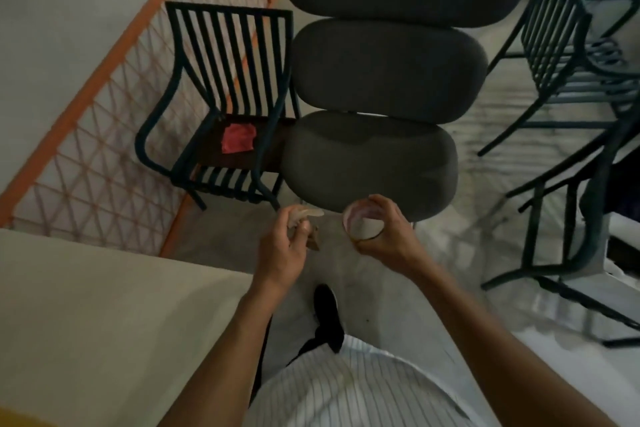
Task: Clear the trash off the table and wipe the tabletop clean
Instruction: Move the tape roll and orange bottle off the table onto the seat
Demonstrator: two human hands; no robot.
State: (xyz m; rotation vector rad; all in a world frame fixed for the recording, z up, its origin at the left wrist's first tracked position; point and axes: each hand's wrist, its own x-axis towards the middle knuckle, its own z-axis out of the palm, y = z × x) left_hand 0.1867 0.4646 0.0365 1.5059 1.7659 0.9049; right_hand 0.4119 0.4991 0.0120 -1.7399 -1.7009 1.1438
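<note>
My right hand (384,236) grips a small white paper cup (362,224) with a pinkish inside, its mouth tilted toward me. My left hand (284,250) pinches a bunch of crumpled pale scraps (306,217), with a brownish bit hanging below the fingers. Both hands are held out over the floor, just in front of the dark grey cushioned seats (370,163). The cream tabletop (104,315) lies at the lower left, beside my left arm. A pink cloth (239,138) lies on the seat of a dark metal chair (221,100).
Three grey padded seats stand in a row straight ahead. More dark metal chairs (568,80) crowd the right side. An orange-framed lattice fence (104,135) runs along the left. My dark shoe (325,312) is on the pale floor below my hands.
</note>
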